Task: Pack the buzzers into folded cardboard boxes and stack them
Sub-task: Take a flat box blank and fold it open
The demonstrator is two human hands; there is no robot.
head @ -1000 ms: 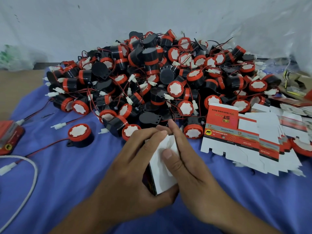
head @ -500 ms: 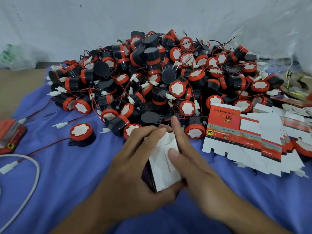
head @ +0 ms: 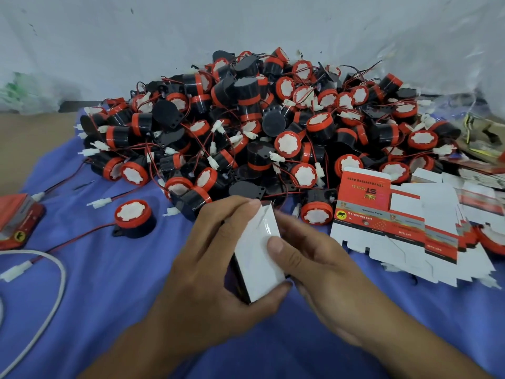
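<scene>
A small cardboard box (head: 258,258), white face toward me with a dark side edge, sits between both hands low in the middle of the view. My left hand (head: 207,258) grips it from the left, fingers over its top and thumb under its near corner. My right hand (head: 308,258) holds its right side with the thumb pressed on the white face. Behind the hands lies a big heap of black and red buzzers (head: 259,127) with red wires and white plugs. One lone buzzer (head: 134,218) sits on the cloth to the left.
A fanned stack of flat red and white box blanks (head: 404,228) lies to the right. At the left edge sits a red packed box (head: 19,220) beside a white cable (head: 52,291). A blue cloth (head: 95,296) covers the surface; a white wall stands behind.
The box's top flap has gone from raised to folded down. My right index finger has drawn back from the box's top, and the thumb now presses higher on the white face.
</scene>
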